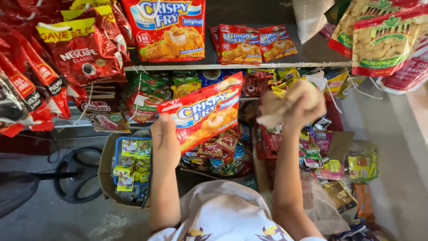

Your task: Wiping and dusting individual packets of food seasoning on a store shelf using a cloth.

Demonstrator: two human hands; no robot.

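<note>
Our left hand (164, 136) pinches the lower corner of a red and yellow breading-mix foil pouch (206, 110), which slants up to the right from our fingers. Our right hand (299, 106) is closed around a crumpled beige cloth (271, 108), raised before the white shelf edge (232, 67).

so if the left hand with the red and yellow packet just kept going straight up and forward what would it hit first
Probably the white shelf edge, or the hanging sachets just under it, though depth is hard to judge. The left hand holds the packet tilted up toward that edge, so the packet's top corner would likely touch before the fingers do.
</note>
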